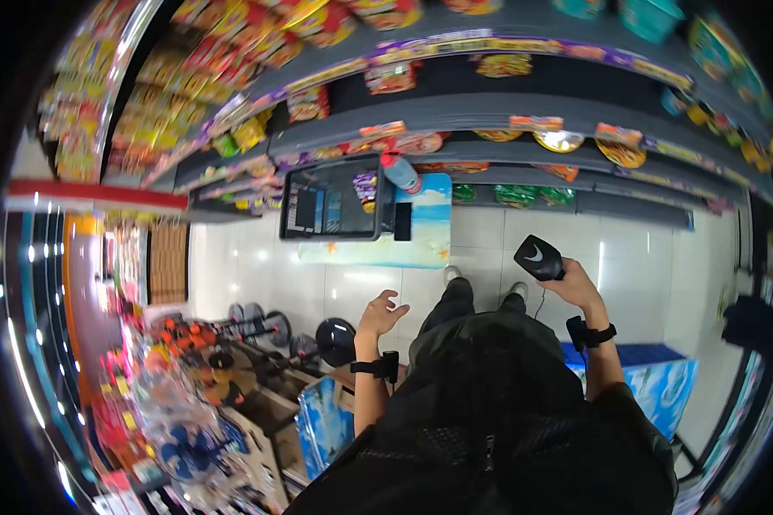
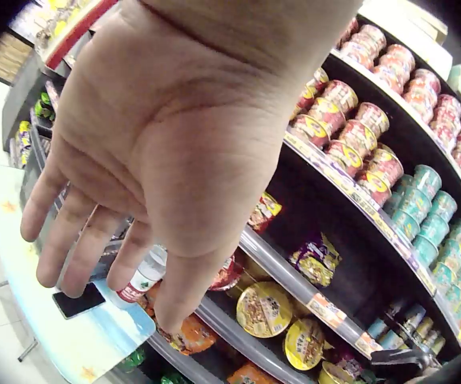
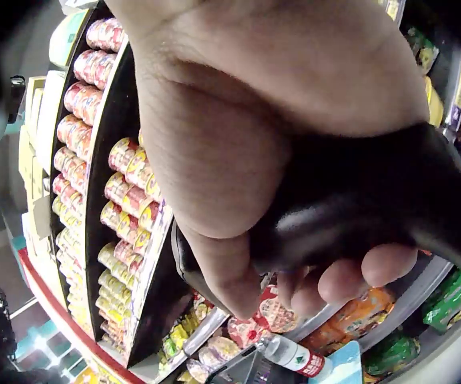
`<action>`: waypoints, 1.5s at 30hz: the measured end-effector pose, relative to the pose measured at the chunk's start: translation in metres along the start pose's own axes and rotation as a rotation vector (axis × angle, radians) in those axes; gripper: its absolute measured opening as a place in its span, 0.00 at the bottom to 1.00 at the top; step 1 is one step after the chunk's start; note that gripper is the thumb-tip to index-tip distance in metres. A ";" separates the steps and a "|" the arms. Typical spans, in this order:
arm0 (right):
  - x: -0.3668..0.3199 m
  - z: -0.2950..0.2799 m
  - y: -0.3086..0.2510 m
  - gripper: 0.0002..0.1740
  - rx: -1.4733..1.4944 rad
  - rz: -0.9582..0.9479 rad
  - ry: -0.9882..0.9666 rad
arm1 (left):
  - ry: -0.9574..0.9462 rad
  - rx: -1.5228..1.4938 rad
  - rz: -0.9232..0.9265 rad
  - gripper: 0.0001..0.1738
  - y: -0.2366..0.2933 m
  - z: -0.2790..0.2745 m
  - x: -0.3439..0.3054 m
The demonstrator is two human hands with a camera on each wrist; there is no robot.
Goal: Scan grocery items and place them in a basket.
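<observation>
My right hand [image 1: 574,283] grips a black handheld scanner [image 1: 539,257], held out in front of me above the tiled floor. In the right wrist view the fingers [image 3: 350,276] curl round its black handle [image 3: 358,200]. My left hand [image 1: 381,313] is raised with relaxed, spread fingers and holds nothing; in the left wrist view its fingers [image 2: 78,240] hang loosely. Ahead stands a small light blue table [image 1: 421,236] with a checkout screen [image 1: 331,202], a plastic bottle with a red label [image 1: 401,173] and a dark phone-like device [image 1: 403,221] on it.
Shelves of instant noodle cups and packets [image 1: 489,94] run behind the table. At my left is a counter [image 1: 258,403] crowded with small goods and round dark objects [image 1: 335,339]. A blue patterned box [image 1: 653,378] sits at my right.
</observation>
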State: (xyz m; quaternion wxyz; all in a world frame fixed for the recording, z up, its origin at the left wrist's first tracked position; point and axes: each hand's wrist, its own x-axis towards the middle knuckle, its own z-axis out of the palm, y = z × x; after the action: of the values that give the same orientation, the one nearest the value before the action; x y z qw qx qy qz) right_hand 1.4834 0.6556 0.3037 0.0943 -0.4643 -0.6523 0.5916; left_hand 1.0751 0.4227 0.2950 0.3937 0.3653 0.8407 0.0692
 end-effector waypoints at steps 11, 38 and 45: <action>0.104 0.150 -0.081 0.20 -0.126 0.014 -0.218 | 0.024 -0.060 -0.053 0.36 -0.154 -0.039 0.048; 0.069 0.311 -0.072 0.19 -0.058 0.596 0.405 | 0.098 0.527 0.529 0.25 -0.154 -0.073 0.600; 0.061 0.316 -0.061 0.13 0.024 0.739 0.372 | 0.009 0.746 0.344 0.17 -0.179 -0.039 0.618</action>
State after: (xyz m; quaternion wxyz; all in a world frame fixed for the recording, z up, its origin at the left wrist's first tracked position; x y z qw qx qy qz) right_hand 1.2072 0.4908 0.2412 -0.0028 -0.7651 -0.4065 0.4994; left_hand 0.6856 0.7131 -0.1281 0.2132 0.6180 0.7364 -0.1741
